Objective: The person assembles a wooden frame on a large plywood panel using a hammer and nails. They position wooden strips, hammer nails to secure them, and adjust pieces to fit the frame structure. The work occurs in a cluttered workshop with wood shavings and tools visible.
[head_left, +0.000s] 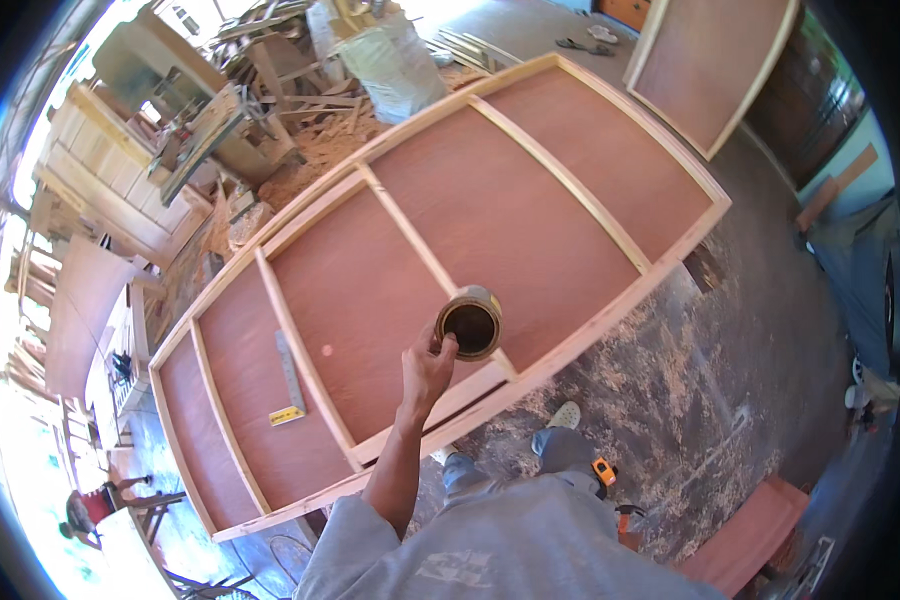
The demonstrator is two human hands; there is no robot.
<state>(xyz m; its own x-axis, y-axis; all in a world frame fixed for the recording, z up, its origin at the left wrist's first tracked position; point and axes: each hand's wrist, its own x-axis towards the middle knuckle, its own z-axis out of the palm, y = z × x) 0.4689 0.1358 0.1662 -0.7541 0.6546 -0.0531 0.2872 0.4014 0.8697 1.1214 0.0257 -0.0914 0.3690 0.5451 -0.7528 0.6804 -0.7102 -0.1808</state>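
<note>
while a wood-framed panel (345,285) is lying below, the left hand (428,375) is holding a round can (471,325) over its near side, fingers (449,346) gripping the rim; right hand, can't tell.

The left forearm (397,478) slanted up from the frame's lower middle; the left hand (429,371) curled in a grip near the centre.

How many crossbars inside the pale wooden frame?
4 pale wooden crossbars: first left of the yellow-handled metal square; second right of it; third partly behind the dark round can in the left hand; fourth nearest the right end of the frame. None fully hidden.
</note>
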